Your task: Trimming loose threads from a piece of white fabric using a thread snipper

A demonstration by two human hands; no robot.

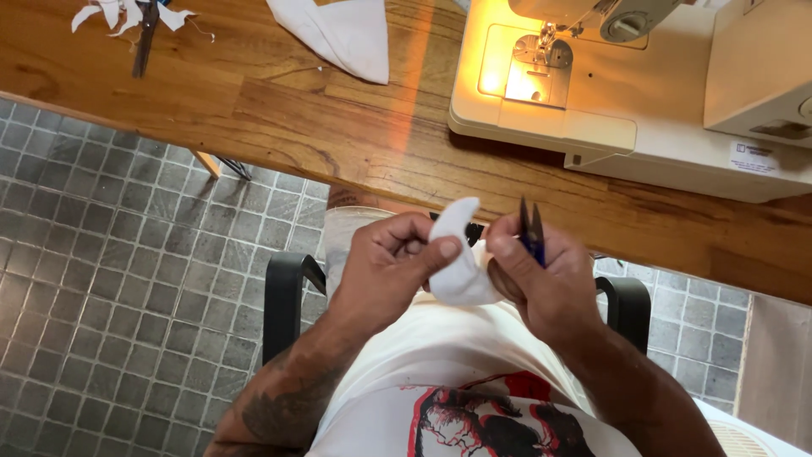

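Over my lap, my left hand [391,269] pinches a small curved piece of white fabric [458,256] between thumb and fingers. My right hand [541,283] touches the same piece on its right side and also grips small blue thread snips [531,231], blades pointing up. Both hands are just below the front edge of the wooden table [279,110].
A cream sewing machine [626,93] with its lamp on stands on the table at the right. A larger white fabric piece [338,34] lies at the back centre. White scraps and dark scissors [142,34] lie at the back left. Black chair arms [283,296] flank me above grey tiled floor.
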